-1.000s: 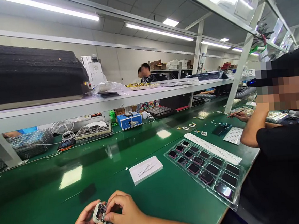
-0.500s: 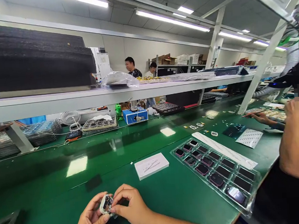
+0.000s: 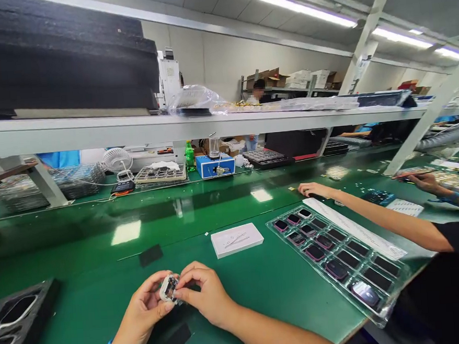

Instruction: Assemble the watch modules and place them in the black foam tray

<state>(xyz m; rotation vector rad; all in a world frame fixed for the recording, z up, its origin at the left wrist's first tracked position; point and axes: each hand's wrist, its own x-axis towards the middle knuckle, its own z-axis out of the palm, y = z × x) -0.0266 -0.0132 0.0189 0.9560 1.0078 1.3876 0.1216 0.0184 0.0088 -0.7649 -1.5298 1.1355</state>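
Observation:
A small white watch case (image 3: 168, 288) with its open inside showing dark electronic parts is held up just above the green table. My left hand (image 3: 141, 306) grips the case from the left, thumb below and fingers behind. On the other side, my right hand (image 3: 211, 295) pinches at the right edge of the case with thumb and forefinger. Any small part between those fingertips is too hidden to tell. A white box lid (image 3: 237, 240) with thin tweezers (image 3: 236, 240) on it lies beyond my hands.
At right lies a clear tray (image 3: 277, 234) of dark watch screens, beside a long white sheet (image 3: 351, 226). A co-worker's arm (image 3: 378, 219) reaches over that sheet. Black foam trays (image 3: 38, 311) holding white-edged pieces sit at left. A shelf (image 3: 210, 125) spans the table's far side.
The view has shifted, showing more of the black tray at left. The co-worker's arm has stretched out across the table. Both my hands keep their hold on the watch case.

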